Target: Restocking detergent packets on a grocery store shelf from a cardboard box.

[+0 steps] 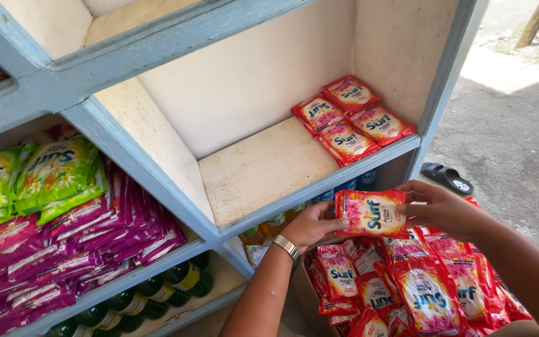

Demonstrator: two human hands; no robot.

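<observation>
Below the blue shelf (319,187), I see my left hand (310,226) and right hand (441,209) pinching one red packet (372,213) by its short ends. It lies sideways between them, above the packet pile (419,287).

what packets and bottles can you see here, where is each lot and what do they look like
Red sachet: flat, red with pink flowers, held between left hand and right hand.
Four red sachets: flat on the right shelf.
Red sachet heap: loose in a box below the hands.
Green sachets: left shelf, upper part.
Purple sachets: stacked below the green.
Dark green bottles: lying on the lowest shelf.
</observation>
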